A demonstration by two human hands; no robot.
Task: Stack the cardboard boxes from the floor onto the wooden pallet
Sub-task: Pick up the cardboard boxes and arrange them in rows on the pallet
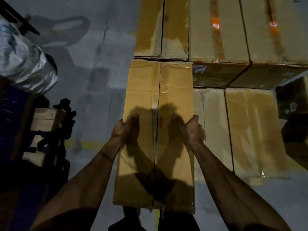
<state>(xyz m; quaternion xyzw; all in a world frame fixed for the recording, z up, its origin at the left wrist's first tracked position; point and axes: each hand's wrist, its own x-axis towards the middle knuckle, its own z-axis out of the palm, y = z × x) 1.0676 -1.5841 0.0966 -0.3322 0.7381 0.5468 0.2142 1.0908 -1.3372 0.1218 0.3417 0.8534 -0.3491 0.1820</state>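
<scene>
A long taped cardboard box (173,90) lies lengthwise in front of me. My left hand (124,130) grips its left edge with the thumb on top. My right hand (191,129) grips its right edge the same way. The box's far end meets another cardboard box (150,27). To its right sit lower flat boxes (250,127), and behind those a taller stack of boxes (241,30) with orange-marked tape. The pallet under them is hidden.
Grey concrete floor (93,77) lies on the left. A roll wrapped in shiny plastic film (23,59) and a dark frame with wooden blocks (45,120) stand at the left edge. Dark printed boxes (293,100) sit at the right edge. My feet show below the box.
</scene>
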